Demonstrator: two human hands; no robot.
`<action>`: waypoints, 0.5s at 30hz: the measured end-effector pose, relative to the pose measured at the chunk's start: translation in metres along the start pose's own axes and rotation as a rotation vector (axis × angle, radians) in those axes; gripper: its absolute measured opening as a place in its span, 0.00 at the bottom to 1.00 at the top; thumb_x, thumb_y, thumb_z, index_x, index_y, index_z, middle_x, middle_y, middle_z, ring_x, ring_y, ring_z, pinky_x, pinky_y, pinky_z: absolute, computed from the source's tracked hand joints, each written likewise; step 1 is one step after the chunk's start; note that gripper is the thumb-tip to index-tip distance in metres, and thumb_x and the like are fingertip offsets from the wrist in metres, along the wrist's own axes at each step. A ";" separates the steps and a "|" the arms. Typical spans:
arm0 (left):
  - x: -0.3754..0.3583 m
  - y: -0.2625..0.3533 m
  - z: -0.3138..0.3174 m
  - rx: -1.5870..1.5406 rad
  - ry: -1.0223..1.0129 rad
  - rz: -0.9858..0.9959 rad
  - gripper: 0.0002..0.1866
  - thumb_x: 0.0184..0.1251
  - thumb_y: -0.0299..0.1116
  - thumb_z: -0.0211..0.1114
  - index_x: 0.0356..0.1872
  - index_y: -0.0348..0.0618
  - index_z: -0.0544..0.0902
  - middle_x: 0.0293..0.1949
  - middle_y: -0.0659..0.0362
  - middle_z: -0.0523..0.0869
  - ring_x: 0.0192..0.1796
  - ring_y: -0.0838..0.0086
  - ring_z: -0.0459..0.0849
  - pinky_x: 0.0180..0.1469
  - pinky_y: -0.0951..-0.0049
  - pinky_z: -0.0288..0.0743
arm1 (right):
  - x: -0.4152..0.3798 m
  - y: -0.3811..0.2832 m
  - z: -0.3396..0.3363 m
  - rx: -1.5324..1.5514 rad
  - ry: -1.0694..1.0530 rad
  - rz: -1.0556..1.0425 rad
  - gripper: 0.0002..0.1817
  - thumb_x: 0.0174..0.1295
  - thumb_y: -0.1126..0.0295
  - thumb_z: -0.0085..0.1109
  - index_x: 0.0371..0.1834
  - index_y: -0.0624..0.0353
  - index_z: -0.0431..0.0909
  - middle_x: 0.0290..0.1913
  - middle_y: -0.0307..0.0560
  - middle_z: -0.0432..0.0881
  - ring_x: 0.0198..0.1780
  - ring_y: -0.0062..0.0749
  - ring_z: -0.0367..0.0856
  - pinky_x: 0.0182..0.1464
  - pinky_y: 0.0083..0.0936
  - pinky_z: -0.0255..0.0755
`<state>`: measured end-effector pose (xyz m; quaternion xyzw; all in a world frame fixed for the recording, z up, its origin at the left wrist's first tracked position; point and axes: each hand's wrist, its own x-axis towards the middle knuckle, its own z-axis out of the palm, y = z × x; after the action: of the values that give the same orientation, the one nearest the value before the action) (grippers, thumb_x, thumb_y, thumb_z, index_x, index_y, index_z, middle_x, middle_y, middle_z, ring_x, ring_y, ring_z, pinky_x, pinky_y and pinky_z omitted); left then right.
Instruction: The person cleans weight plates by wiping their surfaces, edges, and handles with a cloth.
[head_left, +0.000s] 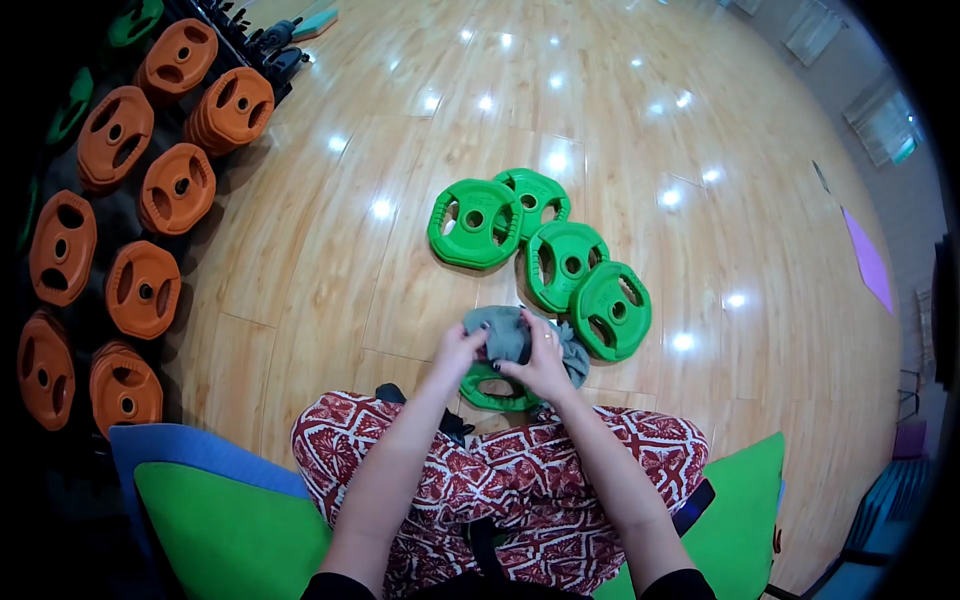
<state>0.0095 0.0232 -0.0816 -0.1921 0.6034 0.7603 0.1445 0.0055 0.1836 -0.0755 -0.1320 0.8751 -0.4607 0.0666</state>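
A grey-green cloth (508, 330) is bunched between my two hands, over a green weight plate (490, 392) that lies in front of my crossed legs. My left hand (462, 352) has its fingers closed on the cloth's left side. With thumb and fingers curved around it, my right hand (541, 362) grips the cloth from the right, and a loose end hangs past that hand. The cloth and hands hide the upper part of the plate. Just beyond, several more green plates (474, 222) lie overlapping on the floor, the closest one (610, 311) right beside the cloth.
Stacks of orange weight plates (145, 290) hang on a rack at the left. Under me are a green mat (230, 515) and a blue mat (205, 445). A phone (694, 507) lies by my right knee. Wooden floor (330, 230) stretches ahead, with a pink mat (866, 262) at the right.
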 end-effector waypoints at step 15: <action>-0.008 -0.020 -0.006 0.110 -0.002 -0.094 0.17 0.56 0.36 0.58 0.45 0.37 0.74 0.39 0.52 0.81 0.37 0.68 0.81 0.40 0.69 0.74 | -0.003 0.020 -0.025 0.046 0.241 0.342 0.12 0.55 0.73 0.42 0.42 0.65 0.68 0.37 0.64 0.75 0.43 0.53 0.74 0.45 0.35 0.66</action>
<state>0.0265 0.0217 -0.0959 -0.2113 0.6343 0.7187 0.1911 -0.0006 0.2153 -0.0776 0.0761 0.8756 -0.4751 0.0416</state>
